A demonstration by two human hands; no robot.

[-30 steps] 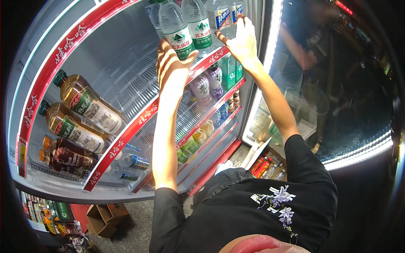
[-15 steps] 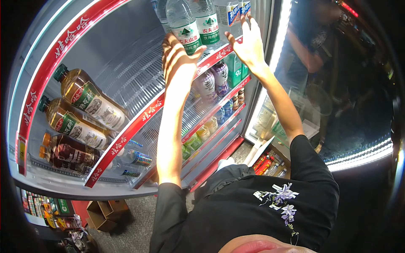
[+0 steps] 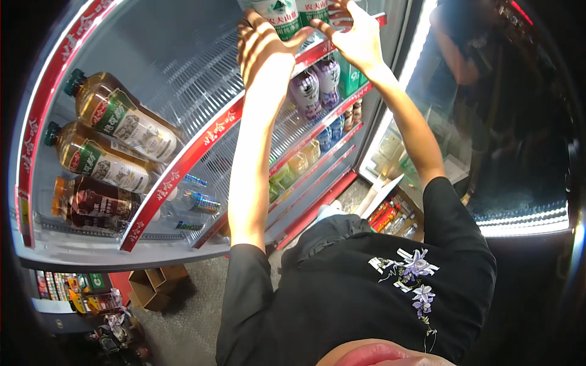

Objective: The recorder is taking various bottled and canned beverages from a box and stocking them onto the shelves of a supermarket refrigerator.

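My left hand (image 3: 268,55) is wrapped round the lower part of a clear water bottle (image 3: 279,17) with a green and white label. Its fingers lie along the bottle's left side, and the thumb is on the right. A second water bottle (image 3: 314,13) of the same kind stands to its right on the fridge shelf. Close by that one is my right hand (image 3: 360,43), fingers apart and bent, the tips at the bottle's right side. I cannot tell how firmly they touch it. The upper parts of both bottles lie beyond the top edge.
Large amber drink bottles (image 3: 131,122) and dark brown ones (image 3: 101,201) fill the shelf's left end. Purple-wrapped bottles (image 3: 314,88) stand a shelf below. A red shelf strip (image 3: 213,131) runs along the front. The glass door (image 3: 513,134) is at the right, and a cardboard box (image 3: 155,287) stands on the floor.
The view has tilted, so the shelf bottles sit higher in the picture. My right hand has moved left, from the far-right bottles to the second water bottle. My left hand remains at its bottle.
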